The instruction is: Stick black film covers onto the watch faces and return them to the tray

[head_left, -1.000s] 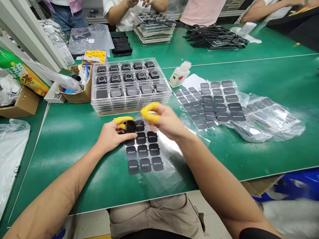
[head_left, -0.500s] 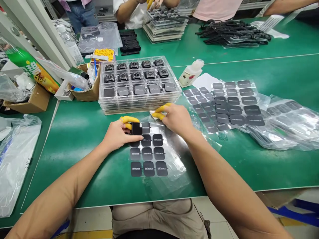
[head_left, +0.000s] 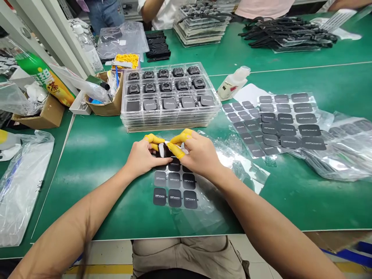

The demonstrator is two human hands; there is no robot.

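Observation:
My left hand (head_left: 142, 155), with yellow finger cots on some fingers, is closed around a black watch case (head_left: 162, 150) whose dark face catches a bright reflection. Fingers of my right hand (head_left: 194, 153), also in yellow cots, are pinched together at the right edge of the watch. A small white piece (head_left: 183, 146), perhaps a wipe, shows between them, partly hidden. Below both hands lies a clear sheet of dark square films (head_left: 174, 180) printed "HiFuture". Its upper rows are partly covered by my hands.
Behind stands a stack of clear trays (head_left: 171, 120) with watches in compartments. A white bottle (head_left: 233, 83) is right of it, near more film sheets (head_left: 286, 120) and a plastic bag (head_left: 345, 155). Cardboard boxes (head_left: 109, 102) stand left; black straps (head_left: 287, 33) lie at the back.
My right hand has come left and down from beside the trays to the watch, bringing the white piece. My left hand still holds the watch. The view has shifted slightly.

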